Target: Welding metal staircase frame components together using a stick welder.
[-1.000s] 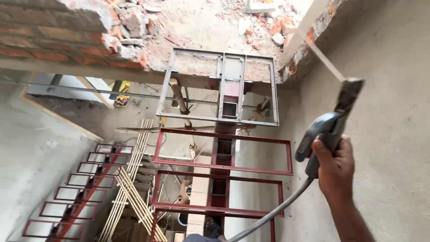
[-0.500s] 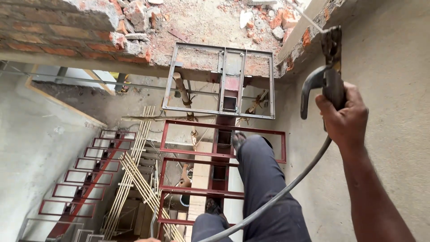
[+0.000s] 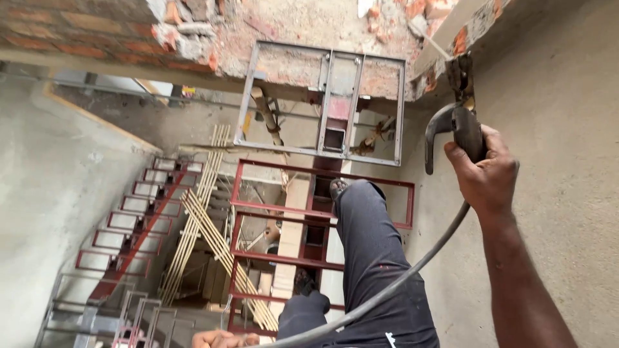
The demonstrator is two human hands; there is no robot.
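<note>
Two hands are in view: the right hand (image 3: 485, 173), whose grip closes around one welding electrode holder (image 3: 459, 122), and the left hand (image 3: 216, 339), only partly visible at the bottom edge. One dark cable (image 3: 412, 270) trails from the holder. Two trousered legs (image 3: 374, 258) stand on the steel. One grey metal frame (image 3: 322, 103) sits uppermost, with three red-painted step frames (image 3: 322, 212) visible beneath it. One red staircase (image 3: 135, 232) climbs the left wall, beside one bundle of pale bamboo poles (image 3: 206, 238).
</note>
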